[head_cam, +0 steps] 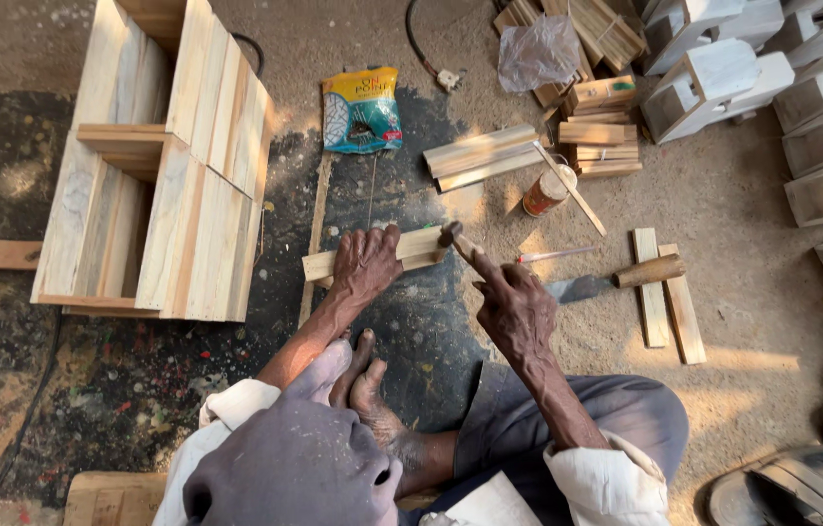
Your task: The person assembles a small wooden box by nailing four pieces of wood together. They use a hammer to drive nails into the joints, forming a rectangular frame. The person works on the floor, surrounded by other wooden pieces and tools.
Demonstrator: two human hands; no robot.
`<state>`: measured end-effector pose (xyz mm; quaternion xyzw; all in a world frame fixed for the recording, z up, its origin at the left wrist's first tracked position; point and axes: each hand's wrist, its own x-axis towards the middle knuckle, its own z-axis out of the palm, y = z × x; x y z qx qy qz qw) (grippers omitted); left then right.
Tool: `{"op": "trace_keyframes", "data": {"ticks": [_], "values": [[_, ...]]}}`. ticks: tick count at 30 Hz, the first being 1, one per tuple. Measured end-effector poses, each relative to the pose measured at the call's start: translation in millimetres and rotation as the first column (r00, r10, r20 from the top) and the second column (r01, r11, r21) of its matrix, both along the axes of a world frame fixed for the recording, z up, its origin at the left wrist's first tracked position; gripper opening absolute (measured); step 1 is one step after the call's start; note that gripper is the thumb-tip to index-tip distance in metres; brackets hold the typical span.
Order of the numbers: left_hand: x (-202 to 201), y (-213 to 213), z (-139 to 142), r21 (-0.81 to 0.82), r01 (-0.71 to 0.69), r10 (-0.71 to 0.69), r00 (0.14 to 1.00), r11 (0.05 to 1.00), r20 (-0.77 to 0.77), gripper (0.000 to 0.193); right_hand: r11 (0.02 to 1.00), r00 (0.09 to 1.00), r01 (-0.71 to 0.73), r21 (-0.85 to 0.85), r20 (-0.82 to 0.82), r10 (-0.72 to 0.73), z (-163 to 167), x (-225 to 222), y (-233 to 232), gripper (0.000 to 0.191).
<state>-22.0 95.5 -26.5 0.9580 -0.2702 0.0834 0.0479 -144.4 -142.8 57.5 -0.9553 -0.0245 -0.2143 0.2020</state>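
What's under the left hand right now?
The left hand presses flat on stacked wooden slats lying on the dark floor. The palm covers their middle; the hammer head meets their right end.

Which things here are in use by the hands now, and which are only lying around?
In use:
left hand pressing wood strips
right hand holding hammer

Lying about:
wooden crate
snack bag
small can
chisel
white boxes
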Motion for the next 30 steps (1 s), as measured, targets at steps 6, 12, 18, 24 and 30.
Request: {"op": "trace_keyframes", "data": {"ticks": [6,12,18,24,30], "values": [[2.4,9.3,-1.5,0.020,0.036,-0.034,0.993,0.999,-0.111,0.039,0.965,0.977,0.153,0.214,-0.181,-0.115,-24.7,-33.4,-12.9,0.054],[6.2,17.3,14.8,-0.075,0.037,-0.050,0.983,0.997,-0.176,0.033,0.891,0.795,0.362,0.275,-0.590,-0.142,-60.1,-30.5,-25.6,0.064],[9.8,18.9,41.9,-0.100,0.013,-0.041,0.959,0.995,-0.281,0.032,0.898,0.801,0.319,0.304,-0.593,-0.084,-73.3,-25.4,-20.4,0.070],[-1.7,19.5,67.6,-0.120,0.065,-0.094,0.962,0.991,-0.258,0.068,0.953,0.814,0.296,0.062,-0.538,-0.218,-66.5,-32.6,-14.3,0.062],[-52.6,61.7,63.8,-0.255,-0.204,0.257,0.947,0.945,0.195,0.080,0.878,0.965,0.128,0.462,-0.263,-0.002,-49.3,-12.4,-5.0,0.067]]}}
